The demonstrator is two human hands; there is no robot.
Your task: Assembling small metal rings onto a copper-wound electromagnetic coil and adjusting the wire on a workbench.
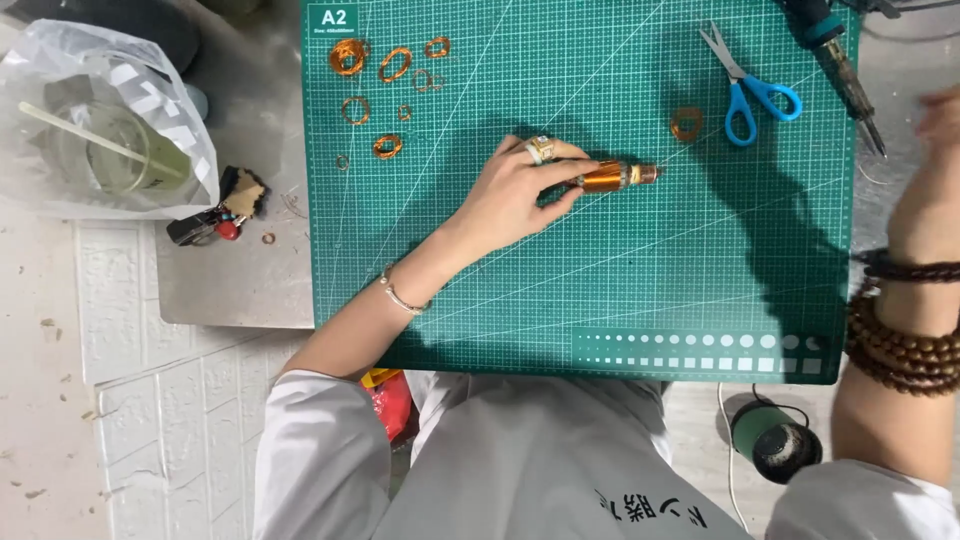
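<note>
My left hand (520,190), with a ring and a thin bracelet, grips a small cylinder wound with copper wire (615,177) and holds it down on the green cutting mat (600,300). The cylinder lies flat, its tip pointing right. My right hand (940,118) is blurred at the right edge of the view, off the mat, and I cannot tell whether it holds anything. Dark bead bracelets wrap that wrist (905,335). A single copper wire ring (686,123) lies just beyond the cylinder.
Several copper wire coils (385,85) lie at the mat's far left. Blue-handled scissors (750,90) and a soldering iron (845,65) rest at the far right. A plastic bag with a cup and straw (100,130) and keys (215,215) sit left. A dark spool (775,440) stands near right.
</note>
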